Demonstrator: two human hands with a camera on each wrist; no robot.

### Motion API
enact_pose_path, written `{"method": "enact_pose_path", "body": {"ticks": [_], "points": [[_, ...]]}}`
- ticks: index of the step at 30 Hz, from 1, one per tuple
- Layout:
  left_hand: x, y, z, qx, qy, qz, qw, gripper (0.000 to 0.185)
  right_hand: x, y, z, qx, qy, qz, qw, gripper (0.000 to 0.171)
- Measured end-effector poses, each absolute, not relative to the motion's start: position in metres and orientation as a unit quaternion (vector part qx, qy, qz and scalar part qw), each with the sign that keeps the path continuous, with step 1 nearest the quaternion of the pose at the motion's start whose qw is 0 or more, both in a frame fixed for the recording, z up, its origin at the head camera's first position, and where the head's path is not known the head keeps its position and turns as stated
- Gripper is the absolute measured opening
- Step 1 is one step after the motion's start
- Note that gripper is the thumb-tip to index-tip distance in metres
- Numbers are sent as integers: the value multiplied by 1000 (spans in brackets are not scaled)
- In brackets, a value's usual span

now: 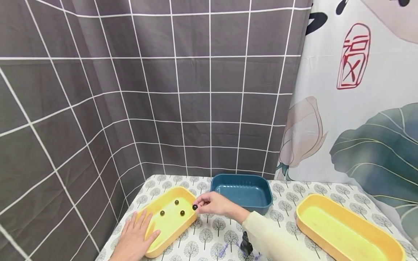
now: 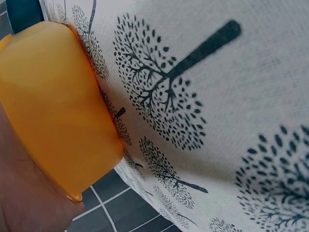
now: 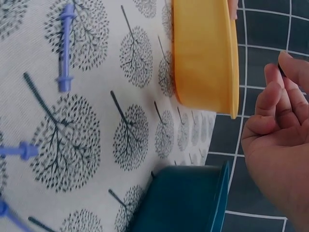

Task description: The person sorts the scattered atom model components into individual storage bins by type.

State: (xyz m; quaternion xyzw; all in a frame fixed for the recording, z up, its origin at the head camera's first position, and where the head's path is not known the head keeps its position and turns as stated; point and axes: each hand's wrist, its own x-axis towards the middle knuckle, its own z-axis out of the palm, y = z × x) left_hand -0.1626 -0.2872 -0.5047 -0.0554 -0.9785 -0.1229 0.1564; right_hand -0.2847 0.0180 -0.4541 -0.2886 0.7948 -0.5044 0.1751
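Between the thumb and fingertips of my right hand (image 1: 213, 203) is a small dark ball (image 1: 195, 207), pinched over the right rim of the left yellow tray (image 1: 168, 237). In the right wrist view that hand (image 3: 280, 125) is raised above the table, the ball mostly hidden by its fingers. Several similar dark balls (image 1: 182, 213) lie apart on the tray's floor. My left hand (image 1: 135, 235) rests on the tray's left rim, fingers spread and straight. In the left wrist view, part of this hand (image 2: 34, 193) shows beside the tray's outer wall (image 2: 63, 106).
A dark blue basin (image 1: 241, 177) stands at the back middle. Another yellow tray (image 1: 343, 232) is at the right. Below my right forearm lie a black object (image 1: 246, 244) and purple rods (image 3: 66, 48) on the tree-patterned cloth (image 1: 205, 235). Grid-patterned curtains (image 1: 196, 108) hang behind.
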Motion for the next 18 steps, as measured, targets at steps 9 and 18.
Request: {"method": "enact_pose_path", "body": {"ticks": [9,18], "points": [[-163,-288,-505,-53,-979,-123,155,73,-287,-2,-458,-279,793,-518,155,19],[-164,-288,-504,-50,-980,-132,139,73,-291,-20,-452,-261,805,-515,138,18]]}}
